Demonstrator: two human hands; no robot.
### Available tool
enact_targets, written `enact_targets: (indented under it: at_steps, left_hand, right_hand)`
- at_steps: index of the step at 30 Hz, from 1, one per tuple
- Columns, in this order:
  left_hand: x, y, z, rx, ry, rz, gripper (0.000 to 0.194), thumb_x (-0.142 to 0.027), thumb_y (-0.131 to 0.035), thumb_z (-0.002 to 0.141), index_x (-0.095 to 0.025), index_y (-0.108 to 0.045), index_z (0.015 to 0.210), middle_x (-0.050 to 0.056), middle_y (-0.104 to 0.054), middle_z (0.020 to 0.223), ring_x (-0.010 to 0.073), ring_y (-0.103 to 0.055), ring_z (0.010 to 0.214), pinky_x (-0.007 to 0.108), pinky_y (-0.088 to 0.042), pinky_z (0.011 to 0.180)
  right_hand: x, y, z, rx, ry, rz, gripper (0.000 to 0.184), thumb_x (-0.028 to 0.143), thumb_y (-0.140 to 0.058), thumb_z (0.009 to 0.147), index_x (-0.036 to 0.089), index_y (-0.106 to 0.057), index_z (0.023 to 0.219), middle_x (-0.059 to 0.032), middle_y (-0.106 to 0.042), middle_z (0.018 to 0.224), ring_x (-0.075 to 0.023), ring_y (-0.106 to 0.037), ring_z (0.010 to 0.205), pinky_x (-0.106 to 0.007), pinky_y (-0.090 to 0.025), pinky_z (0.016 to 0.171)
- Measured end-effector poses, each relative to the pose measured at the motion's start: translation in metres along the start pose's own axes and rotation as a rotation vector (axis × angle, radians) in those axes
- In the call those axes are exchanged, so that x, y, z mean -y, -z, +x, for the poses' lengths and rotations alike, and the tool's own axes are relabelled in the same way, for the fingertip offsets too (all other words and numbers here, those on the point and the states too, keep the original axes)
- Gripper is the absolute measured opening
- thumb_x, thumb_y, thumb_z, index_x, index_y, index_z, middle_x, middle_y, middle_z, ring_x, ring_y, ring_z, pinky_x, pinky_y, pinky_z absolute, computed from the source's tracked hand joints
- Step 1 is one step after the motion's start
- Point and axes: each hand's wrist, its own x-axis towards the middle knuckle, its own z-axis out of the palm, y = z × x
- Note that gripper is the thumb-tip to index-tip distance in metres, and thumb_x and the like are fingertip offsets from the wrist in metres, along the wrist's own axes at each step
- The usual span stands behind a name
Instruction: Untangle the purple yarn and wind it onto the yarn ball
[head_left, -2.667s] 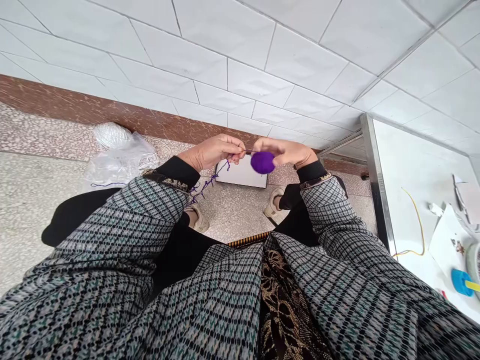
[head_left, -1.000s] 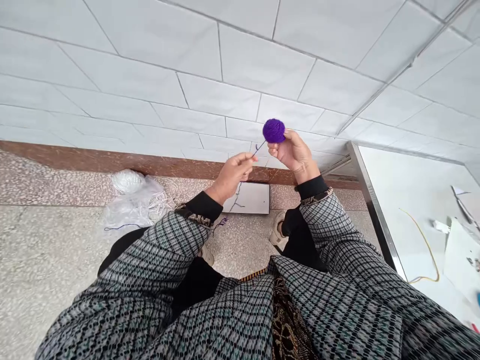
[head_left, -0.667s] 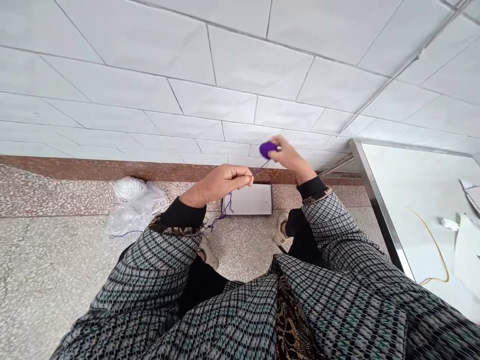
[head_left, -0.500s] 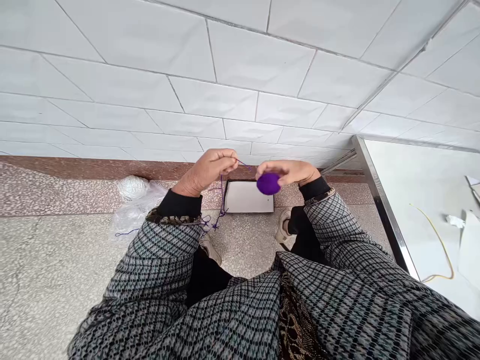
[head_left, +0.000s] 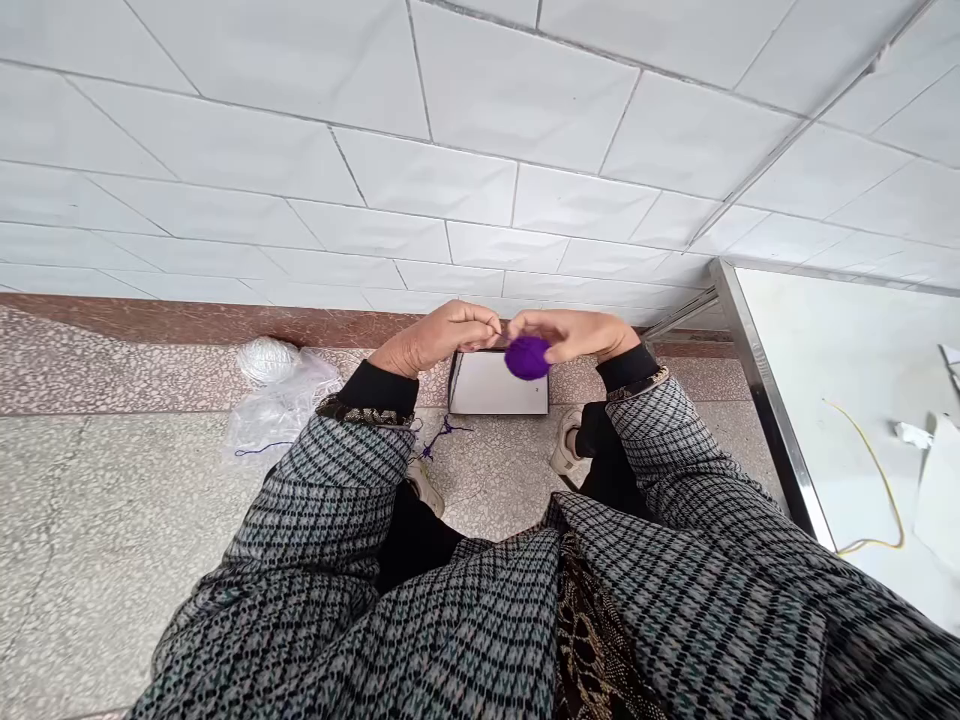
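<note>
My right hand [head_left: 577,333] is closed around a ball of purple yarn [head_left: 527,358], its fingers over the top and the thumb at the side. Close beside it, my left hand [head_left: 454,333] pinches a strand of the same purple yarn near the ball. Below both hands a shallow box [head_left: 495,390] with a white inside and dark rim rests on the floor. Loose, tangled purple yarn [head_left: 435,437] lies on the floor by my left sleeve.
On the floor at left are a white yarn ball [head_left: 268,360] and a clear plastic bag [head_left: 281,410]. A metal-edged white table [head_left: 795,350] stands at right, bearing a yellow cord [head_left: 885,480]. A tiled wall [head_left: 480,180] rises ahead. My shoes [head_left: 568,445] flank the box.
My left hand has moved right, close to my right hand, with the strand. The yarn ball has shifted slightly left, and the loose yarn on the floor has changed shape.
</note>
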Motion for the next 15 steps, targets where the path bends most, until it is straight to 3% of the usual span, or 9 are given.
enact_targets:
  at_steps: [1,3,6,10,15]
  left_hand:
    - [0.001,0.001,0.0,0.0,0.01,-0.028,0.02,-0.036,-0.064,0.077,-0.019,-0.06,0.068,0.0,-0.05,0.064,0.0116,-0.039,0.058,0.027,-0.032,0.06]
    - [0.002,0.0,0.0,-0.002,0.016,-0.096,0.022,-0.037,-0.066,0.075,-0.019,-0.058,0.066,0.0,-0.048,0.062,0.0108,-0.036,0.057,0.026,-0.03,0.057]
    - [0.002,-0.006,0.0,-0.026,0.004,-0.203,0.026,-0.038,-0.069,0.075,-0.02,-0.055,0.063,-0.001,-0.043,0.06,0.0098,-0.033,0.055,0.026,-0.026,0.054]
    - [0.001,-0.011,0.0,-0.099,0.024,-0.295,0.024,-0.037,-0.077,0.075,-0.016,-0.067,0.073,-0.004,-0.04,0.058,0.0076,-0.029,0.052,0.023,-0.02,0.053]
    - [0.002,-0.008,0.002,-0.281,0.074,-0.433,0.022,-0.032,-0.079,0.073,-0.016,-0.063,0.07,-0.006,-0.037,0.056,0.0048,-0.024,0.049,0.02,-0.016,0.05]
  right_hand:
    - [0.0,0.002,-0.005,-0.002,0.115,0.101,0.066,0.049,-0.099,0.072,0.019,-0.062,0.118,-0.0083,-0.068,0.117,-0.0188,-0.064,0.098,-0.029,-0.058,0.078]
    - [0.001,0.01,-0.013,-0.155,0.317,0.293,0.079,0.065,-0.1,0.067,0.023,-0.058,0.12,-0.0079,-0.067,0.119,-0.0166,-0.061,0.089,-0.028,-0.056,0.069]
    - [0.001,0.021,-0.019,-0.351,0.435,0.464,0.081,0.071,-0.098,0.067,0.028,-0.054,0.119,-0.0028,-0.064,0.112,-0.0088,-0.044,0.064,-0.022,-0.043,0.05]
    - [0.004,0.026,-0.02,-0.307,0.543,0.551,0.074,0.061,-0.098,0.068,0.03,-0.052,0.116,0.0031,-0.064,0.101,-0.0041,-0.027,0.05,-0.018,-0.028,0.038]
    - [0.002,0.032,-0.025,-0.353,0.586,0.534,0.073,0.063,-0.1,0.068,0.03,-0.055,0.115,0.0039,-0.063,0.099,-0.0039,-0.025,0.05,-0.018,-0.027,0.037]
